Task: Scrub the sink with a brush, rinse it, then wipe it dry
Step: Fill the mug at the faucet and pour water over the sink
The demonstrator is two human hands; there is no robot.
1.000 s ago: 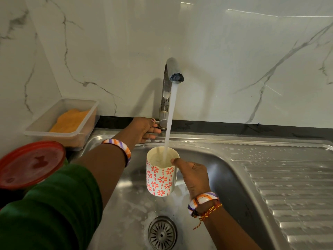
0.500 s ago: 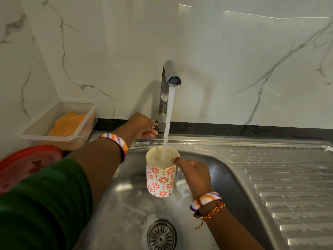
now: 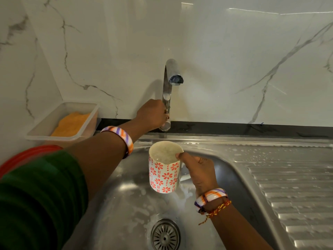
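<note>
Water no longer falls from the chrome tap; the left hand has closed round its lever at the sink's back edge. Right hand grips the handle of the full, flower-patterned mug over the soapy steel sink. Rinsing seems underway; pouring over the foam likely comes next.

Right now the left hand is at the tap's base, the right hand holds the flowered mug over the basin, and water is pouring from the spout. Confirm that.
Not quite. In the head view no water leaves the spout. The rest holds: the left hand is at the tap's base and the right hand holds the flowered mug, full, over the basin.
</note>
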